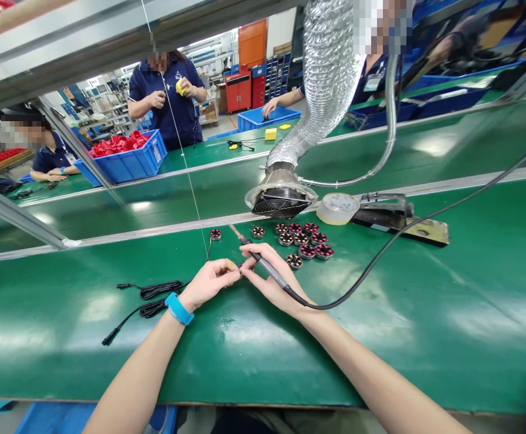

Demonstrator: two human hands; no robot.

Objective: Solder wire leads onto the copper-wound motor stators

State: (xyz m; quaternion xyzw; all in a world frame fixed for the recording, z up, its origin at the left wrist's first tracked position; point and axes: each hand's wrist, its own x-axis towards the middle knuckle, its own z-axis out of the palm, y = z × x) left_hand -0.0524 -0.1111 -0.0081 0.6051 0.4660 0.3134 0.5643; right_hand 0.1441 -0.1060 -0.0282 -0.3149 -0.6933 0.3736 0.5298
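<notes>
R hand [269, 283] closed pen-style on soldering iron [263, 266], tip pointing away, clear of the work. L hand [209, 282] pinches a small part [242, 267], mostly hidden, between both hands just above desk [380, 337]. Abt ten motor stators [306, 240] lie near fume extractor [281, 196]. Can't tell which are soldered; prob. mid-batch.

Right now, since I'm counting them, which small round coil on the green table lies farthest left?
The lone coil, left of the soldering iron tip; the other coils cluster farther right, below the fume hood.
</notes>
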